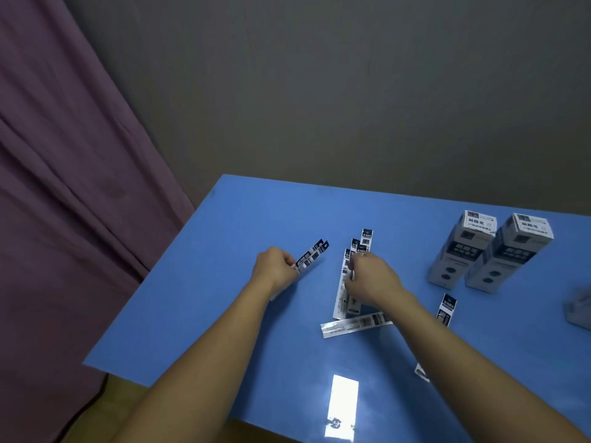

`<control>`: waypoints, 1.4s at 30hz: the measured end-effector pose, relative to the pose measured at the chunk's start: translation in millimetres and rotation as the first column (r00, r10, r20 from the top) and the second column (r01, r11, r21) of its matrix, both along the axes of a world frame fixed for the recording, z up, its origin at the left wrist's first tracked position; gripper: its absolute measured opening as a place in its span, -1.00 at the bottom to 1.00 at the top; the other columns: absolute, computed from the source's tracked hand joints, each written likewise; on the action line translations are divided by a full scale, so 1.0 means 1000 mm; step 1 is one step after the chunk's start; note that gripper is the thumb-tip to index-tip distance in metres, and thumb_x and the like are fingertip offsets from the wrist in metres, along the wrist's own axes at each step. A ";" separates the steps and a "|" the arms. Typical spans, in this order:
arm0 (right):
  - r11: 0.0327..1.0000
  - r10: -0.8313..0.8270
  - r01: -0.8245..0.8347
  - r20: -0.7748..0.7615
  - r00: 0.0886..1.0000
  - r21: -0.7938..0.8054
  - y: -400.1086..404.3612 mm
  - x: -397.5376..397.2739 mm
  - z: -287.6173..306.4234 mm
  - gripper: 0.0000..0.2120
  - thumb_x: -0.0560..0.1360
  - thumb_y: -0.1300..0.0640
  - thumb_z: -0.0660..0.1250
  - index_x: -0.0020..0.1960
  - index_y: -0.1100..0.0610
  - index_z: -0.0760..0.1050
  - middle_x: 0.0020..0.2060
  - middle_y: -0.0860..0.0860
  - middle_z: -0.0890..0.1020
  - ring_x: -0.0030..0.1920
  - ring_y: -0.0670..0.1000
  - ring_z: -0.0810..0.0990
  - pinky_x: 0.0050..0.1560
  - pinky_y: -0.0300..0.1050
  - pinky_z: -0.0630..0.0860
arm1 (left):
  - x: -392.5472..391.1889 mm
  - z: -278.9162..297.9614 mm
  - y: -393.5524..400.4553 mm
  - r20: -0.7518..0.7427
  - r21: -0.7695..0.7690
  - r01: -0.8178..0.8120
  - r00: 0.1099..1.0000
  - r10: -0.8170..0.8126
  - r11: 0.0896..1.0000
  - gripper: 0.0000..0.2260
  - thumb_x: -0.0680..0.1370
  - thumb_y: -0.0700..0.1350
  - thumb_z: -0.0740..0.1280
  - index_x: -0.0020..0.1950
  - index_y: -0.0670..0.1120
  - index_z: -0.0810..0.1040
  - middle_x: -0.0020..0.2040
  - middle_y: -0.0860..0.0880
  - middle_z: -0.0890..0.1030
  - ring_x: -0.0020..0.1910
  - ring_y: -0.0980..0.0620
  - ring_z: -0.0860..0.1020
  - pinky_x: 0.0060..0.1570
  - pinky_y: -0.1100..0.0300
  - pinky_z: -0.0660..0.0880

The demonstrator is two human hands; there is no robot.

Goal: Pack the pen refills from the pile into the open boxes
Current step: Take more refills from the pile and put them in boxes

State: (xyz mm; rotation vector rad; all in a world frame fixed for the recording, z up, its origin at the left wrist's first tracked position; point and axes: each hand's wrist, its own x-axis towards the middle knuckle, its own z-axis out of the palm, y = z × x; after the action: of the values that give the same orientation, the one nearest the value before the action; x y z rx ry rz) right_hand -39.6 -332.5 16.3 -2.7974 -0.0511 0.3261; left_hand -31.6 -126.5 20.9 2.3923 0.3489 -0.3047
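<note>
Now the refills [351,276] are lying in a loose pile on the blue table [224,298], partly hiding under the right hand [372,278]. That hand is curling its fingers on them. The left hand [273,265] is gripping a few refills [311,255] tightly. Two boxes [489,251] are standing near, looking closed on top. A grey thing [580,310] is getting cut off at the edge.

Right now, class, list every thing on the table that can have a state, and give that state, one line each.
Left hand: grips a small bundle of refill packets, lifted off the table.
Right hand: fingers curled on the pile of refill packets.
Single packet: lying flat, crosswise.
Packet beside right forearm: lying flat.
Two boxes: standing upright, side by side, tops shut.
Table: blue, glare patch near front.
</note>
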 end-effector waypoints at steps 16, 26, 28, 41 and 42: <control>0.941 -0.331 0.334 0.053 0.942 -0.054 -0.003 -0.086 -0.002 -0.69 0.51 0.12 0.24 0.24 0.10 0.44 0.16 0.10 0.50 0.17 0.17 0.50 0.06 0.00 0.50 | -0.023 0.005 -0.005 0.141 0.059 0.318 0.936 -0.323 0.946 -0.84 0.45 -0.24 0.37 -0.23 0.02 0.62 -0.20 0.01 0.66 -0.18 -0.01 0.61 -0.13 0.13 0.59; 0.816 -0.574 0.575 0.046 0.818 -0.052 -0.059 -0.154 0.003 -0.65 0.51 0.11 0.26 0.28 0.13 0.43 0.20 0.09 0.48 0.19 0.16 0.49 0.02 -0.02 0.47 | -0.046 0.012 -0.063 0.165 0.073 0.498 0.849 -0.503 0.864 -0.82 0.43 -0.25 0.39 -0.23 0.04 0.65 -0.25 0.02 0.66 -0.18 0.00 0.62 -0.14 0.07 0.62; 0.791 -0.608 0.610 0.054 0.792 -0.049 -0.074 -0.168 0.005 -0.65 0.51 0.11 0.26 0.28 0.13 0.43 0.21 0.09 0.48 0.21 0.15 0.49 0.06 -0.02 0.47 | -0.051 0.013 -0.080 0.176 0.054 0.527 0.831 -0.528 0.848 -0.81 0.44 -0.25 0.39 -0.24 0.05 0.65 -0.28 0.06 0.64 -0.20 0.04 0.62 -0.15 0.06 0.63; 0.721 -0.689 0.692 0.070 0.721 -0.031 -0.190 -0.265 0.012 -0.62 0.53 0.07 0.27 0.32 0.12 0.40 0.24 0.09 0.47 0.20 0.14 0.50 0.06 0.00 0.50 | -0.118 0.033 -0.205 0.217 0.084 0.627 0.747 -0.629 0.774 -0.86 0.47 -0.19 0.38 -0.18 0.05 0.64 -0.24 0.04 0.65 -0.27 0.05 0.60 -0.28 0.12 0.56; 0.722 -0.688 0.691 0.065 0.722 -0.031 -0.199 -0.272 0.012 -0.62 0.53 0.07 0.27 0.32 0.12 0.40 0.24 0.08 0.47 0.20 0.14 0.50 0.05 0.00 0.51 | -0.123 0.035 -0.214 0.213 0.096 0.630 0.743 -0.634 0.770 -0.87 0.47 -0.19 0.37 -0.14 0.05 0.65 -0.22 0.05 0.65 -0.27 0.07 0.59 -0.34 0.16 0.51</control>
State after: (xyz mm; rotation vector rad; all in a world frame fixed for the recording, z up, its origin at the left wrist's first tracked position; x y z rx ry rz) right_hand -311.5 -531.9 27.9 -2.6275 0.9873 0.0641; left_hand -154.9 -340.5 55.6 2.4606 -0.6034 -0.3124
